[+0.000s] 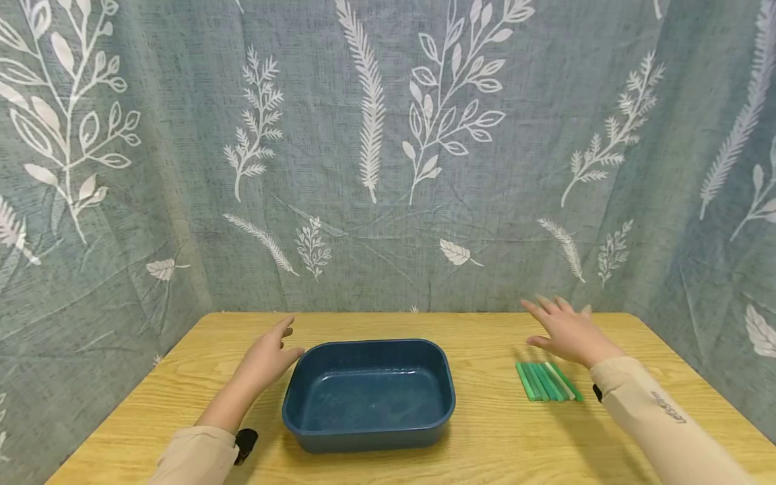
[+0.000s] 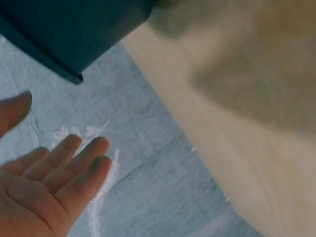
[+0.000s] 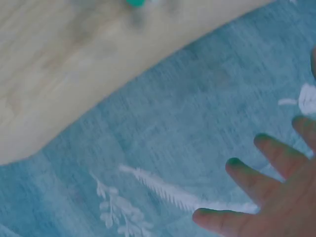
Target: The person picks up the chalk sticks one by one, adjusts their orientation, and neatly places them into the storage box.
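A dark blue rectangular basin (image 1: pixel 366 438) with rounded corners stands on the wooden table, nothing inside it. Beside its left rim is my left hand (image 1: pixel 267 357), fingers extended and the thumb near the rim. In the left wrist view the same hand (image 2: pixel 54 187) shows a bare palm below the basin's side (image 2: pixel 84 29). Several thin green sticks (image 1: pixel 545 382), one of them paler, lie side by side on the right of the table. Above and just beyond them my right hand (image 1: pixel 570 333) is raised with spread fingers, holding nothing. The right wrist view shows those spread fingers (image 3: pixel 266 182).
The light wooden table (image 1: pixel 485 431) has rounded far corners. Behind it and at both sides hangs a grey-blue curtain (image 1: pixel 388 256) with white leaf prints. A stretch of table lies between the basin and the sticks.
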`<state>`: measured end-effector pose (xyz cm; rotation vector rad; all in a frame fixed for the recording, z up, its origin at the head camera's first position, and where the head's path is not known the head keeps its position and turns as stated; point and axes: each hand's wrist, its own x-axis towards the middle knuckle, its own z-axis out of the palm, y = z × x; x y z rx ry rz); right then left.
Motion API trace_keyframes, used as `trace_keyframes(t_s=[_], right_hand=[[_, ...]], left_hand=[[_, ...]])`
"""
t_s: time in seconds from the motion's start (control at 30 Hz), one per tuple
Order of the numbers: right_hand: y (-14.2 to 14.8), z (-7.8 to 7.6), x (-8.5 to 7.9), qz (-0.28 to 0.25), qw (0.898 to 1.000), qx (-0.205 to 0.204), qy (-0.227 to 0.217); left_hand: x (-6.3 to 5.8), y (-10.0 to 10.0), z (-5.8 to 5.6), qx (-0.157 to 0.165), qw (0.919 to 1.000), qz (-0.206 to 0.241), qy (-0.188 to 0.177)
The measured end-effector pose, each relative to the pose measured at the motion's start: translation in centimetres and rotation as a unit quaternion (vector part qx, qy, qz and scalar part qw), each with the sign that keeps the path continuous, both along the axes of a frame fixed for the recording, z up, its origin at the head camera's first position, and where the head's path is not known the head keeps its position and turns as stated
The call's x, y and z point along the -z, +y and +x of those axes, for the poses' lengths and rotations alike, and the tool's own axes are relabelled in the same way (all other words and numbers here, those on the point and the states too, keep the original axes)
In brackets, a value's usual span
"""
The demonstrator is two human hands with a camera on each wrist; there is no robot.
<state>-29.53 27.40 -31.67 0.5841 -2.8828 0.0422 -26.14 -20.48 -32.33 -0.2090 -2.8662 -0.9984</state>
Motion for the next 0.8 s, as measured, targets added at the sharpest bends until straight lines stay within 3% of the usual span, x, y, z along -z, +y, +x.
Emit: trace_keyframes(t_s=[0.1,0.2,0.27,0.33,0.43,0.53,0.6,0.8], right_hand=[[0.1,0.3,0.4,-0.015,1.000,-0.005,0.011],[0.4,0.6,0.8,-0.044,0.999,-0.008,0.004],[0.6,0.8,0.7,-0.081,0.997,-0.005,-0.019],[0.8,0.9,0.4,-0.128,0.990,0.007,-0.053],[1.3,1.2,0.0,-0.203,0.973,0.033,-0.109],[2.1,1.4,-0.4,-0.256,0.954,0.044,-0.150],[2.7,1.5,-0.5,-0.277,0.943,0.047,-0.177],[4.5,2.3,-0.3,-0.314,0.908,0.094,-0.262]], left_hand=[[0.7,-0.5,0.7,-0.012,0.9968,0.077,-0.013],[1.6,-1.0,1.4,-0.019,0.9857,0.164,-0.034],[2.1,-1.2,1.7,-0.027,0.9695,0.237,-0.058],[2.6,-1.3,2.0,-0.038,0.9480,0.305,-0.082],[3.2,-1.3,2.4,-0.049,0.9117,0.392,-0.112],[3.4,-1.1,2.6,-0.047,0.8847,0.445,-0.129],[3.6,-0.8,2.7,-0.050,0.8705,0.470,-0.137],[4.2,0.2,2.7,-0.060,0.8489,0.512,-0.115]])
